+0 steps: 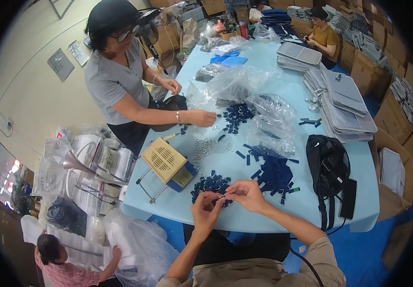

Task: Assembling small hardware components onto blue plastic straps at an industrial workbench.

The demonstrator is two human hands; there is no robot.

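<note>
My left hand (206, 210) and my right hand (247, 196) meet fingertip to fingertip above the near edge of the table. Both are closed in a pinch on something small and dark, mostly hidden by the fingers. Just behind my left hand lies a heap of small folded navy fabric tabs (210, 183). Beyond my right hand spreads a pile of flat navy fabric strips (274, 174). Loose metal rings (205, 148) are scattered farther up the table, short of another navy tab pile (238, 116).
A beige and blue box-shaped device (166, 160) on a metal frame stands at the left edge. To the right lie a black mesh bag (327, 165), a black power bank (348, 198) and stacked grey cases (342, 112). A co-worker (120, 81) reaches in from the left. Clear plastic bags (273, 122) cover mid-table.
</note>
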